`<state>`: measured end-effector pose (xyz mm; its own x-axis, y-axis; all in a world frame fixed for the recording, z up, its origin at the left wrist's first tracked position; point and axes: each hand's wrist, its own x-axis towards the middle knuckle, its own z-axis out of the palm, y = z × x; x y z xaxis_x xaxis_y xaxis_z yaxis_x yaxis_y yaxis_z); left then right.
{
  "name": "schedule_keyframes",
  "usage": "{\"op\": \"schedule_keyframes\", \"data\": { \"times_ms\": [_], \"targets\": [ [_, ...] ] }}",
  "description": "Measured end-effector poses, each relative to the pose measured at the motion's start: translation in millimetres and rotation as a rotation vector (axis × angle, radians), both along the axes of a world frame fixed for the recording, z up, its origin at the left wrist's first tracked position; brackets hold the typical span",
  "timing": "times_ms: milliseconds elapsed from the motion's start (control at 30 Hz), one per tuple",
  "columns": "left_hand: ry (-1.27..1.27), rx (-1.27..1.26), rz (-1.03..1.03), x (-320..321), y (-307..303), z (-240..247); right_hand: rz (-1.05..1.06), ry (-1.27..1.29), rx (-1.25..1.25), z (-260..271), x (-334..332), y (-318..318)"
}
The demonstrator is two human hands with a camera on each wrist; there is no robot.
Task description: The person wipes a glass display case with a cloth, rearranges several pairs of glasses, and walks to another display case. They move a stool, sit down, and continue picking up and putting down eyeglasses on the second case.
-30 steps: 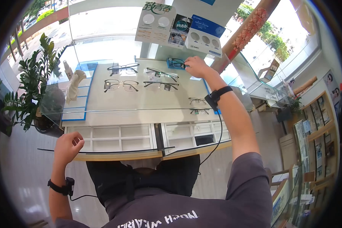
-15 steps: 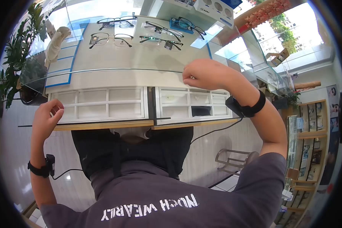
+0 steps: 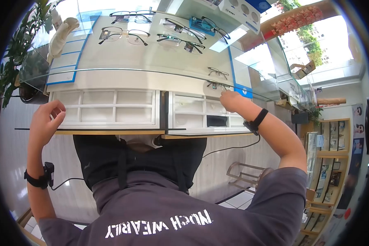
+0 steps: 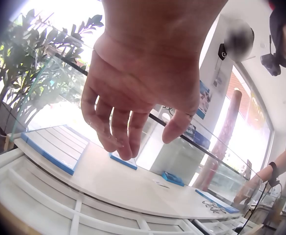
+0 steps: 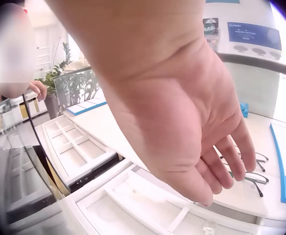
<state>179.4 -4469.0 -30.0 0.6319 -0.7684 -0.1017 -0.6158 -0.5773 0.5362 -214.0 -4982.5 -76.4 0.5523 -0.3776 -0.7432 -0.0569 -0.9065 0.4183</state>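
My right hand [image 3: 235,101] reaches low over the right front of the display counter, fingertips beside a dark-framed pair of glasses [image 3: 218,85]. In the right wrist view its fingers hang extended with nothing gripped, and the folded-out glasses [image 5: 257,180] lie just beyond them. A second small pair of glasses [image 3: 218,74] lies slightly farther back. Above the left drawer my left hand [image 3: 45,121] hovers, fingers loosely bent and holding nothing. Farther back lie several larger glasses, among them a gold-and-black pair [image 3: 124,36] and a pair [image 3: 211,28] overlapping a blue tray [image 3: 197,23].
A left drawer [image 3: 115,100] and a right drawer [image 3: 188,119], both divided, stand pulled out; the right one contains a dark rectangular piece [image 3: 216,121]. A glass edge [image 3: 151,72] crosses above the counter. Left are a blue-edged tray [image 3: 63,76] and a potted plant [image 3: 16,61].
My right hand has let go of the back glasses on the blue tray, drawn toward me, then moved right to the small front glasses. The head view has tilted down. My left hand stays idle.
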Motion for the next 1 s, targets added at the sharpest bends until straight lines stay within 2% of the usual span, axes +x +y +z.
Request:
{"op": "schedule_keyframes", "data": {
  "times_ms": [100, 167, 200, 267, 367, 500, 600, 867, 1000],
  "targets": [
    [0.031, 0.018, -0.001, 1, -1, 1, -0.045, -0.086, -0.050, -14, -5, -26],
    [0.031, 0.025, -0.001, 1, -2, 2, -0.002, -0.366, -0.144, -15, -4, -37],
    [0.032, 0.032, -0.002, 1, -1, 2, -0.002, -0.365, -0.144, -16, -3, -42],
    [0.019, 0.027, 0.007, 0, -1, 1, -0.025, -0.682, -0.101, -17, -1, -54],
    [0.017, 0.032, 0.018, 2, -3, 0, 0.031, -0.823, -0.049, -29, -7, -78],
    [0.019, 0.043, 0.022, 3, -4, 1, -0.012, -0.849, 0.010, -38, -7, -96],
    [0.024, 0.039, 0.011, 4, -6, 1, -0.076, -0.740, 0.014, -45, -5, -109],
    [0.008, 0.035, 0.011, 5, -10, 4, -0.139, -0.851, 0.151, -55, 5, -115],
    [0.007, 0.033, 0.037, 4, -10, 4, -0.118, -0.851, 0.136, -61, 7, -108]
  ]
}}
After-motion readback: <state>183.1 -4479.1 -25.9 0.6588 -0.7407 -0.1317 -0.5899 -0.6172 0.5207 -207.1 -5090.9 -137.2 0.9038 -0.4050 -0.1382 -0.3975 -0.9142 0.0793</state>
